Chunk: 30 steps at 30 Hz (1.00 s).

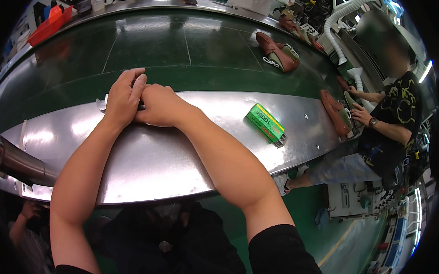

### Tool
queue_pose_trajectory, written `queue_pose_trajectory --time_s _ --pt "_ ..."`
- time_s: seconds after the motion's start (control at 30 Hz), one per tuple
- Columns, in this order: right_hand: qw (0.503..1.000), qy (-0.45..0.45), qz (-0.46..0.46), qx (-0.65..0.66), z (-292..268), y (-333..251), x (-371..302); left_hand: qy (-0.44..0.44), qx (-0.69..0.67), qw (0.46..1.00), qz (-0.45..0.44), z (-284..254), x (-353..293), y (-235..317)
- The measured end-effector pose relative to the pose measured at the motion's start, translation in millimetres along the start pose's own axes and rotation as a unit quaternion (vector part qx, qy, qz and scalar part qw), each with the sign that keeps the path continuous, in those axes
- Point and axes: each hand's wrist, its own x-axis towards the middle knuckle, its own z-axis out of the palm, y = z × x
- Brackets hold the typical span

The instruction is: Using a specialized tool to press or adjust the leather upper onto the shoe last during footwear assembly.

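Note:
My left hand [123, 96] is over the metal bench's far edge, its fingers stretched out and its thumb against the other hand. My right hand [161, 106] touches it from the right, with fingers curled closed. A pale, curved, metal-looking piece [102, 104] pokes out left of my left hand. Between the hands shows a short dark piece [141, 106]; whether the two pieces are one tool is hidden. To the right of my hands, a green and yellow box [264, 121] lies on the bench, with dark, shiny ends at its near end.
The shiny metal bench [145, 178] borders a green conveyor belt [150, 43] carrying a brown shoe [279, 53]. Another brown shoe [335, 113] is at the bench's right end, near a co-worker [392, 119]. A metal tube [20, 160] is at left, a red bin [49, 25] far left.

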Motion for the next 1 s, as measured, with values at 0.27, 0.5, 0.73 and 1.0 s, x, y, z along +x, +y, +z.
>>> queue_pose_trajectory --time_s 0.27,0.5,0.73,1.0 --pt "0.964 0.249 0.072 0.065 -26 52 -19 -0.052 0.028 0.997 -0.044 -2 -4 7" --pt "0.951 0.271 0.134 0.063 -58 119 -73 -0.078 0.053 0.994 -0.054 0 -4 11" --pt "0.930 0.331 0.159 0.008 -95 183 -90 -0.101 0.059 0.990 -0.080 -2 -5 16" --pt "0.754 0.553 0.350 0.059 -160 332 -124 -0.132 0.079 0.985 -0.079 4 -6 16"
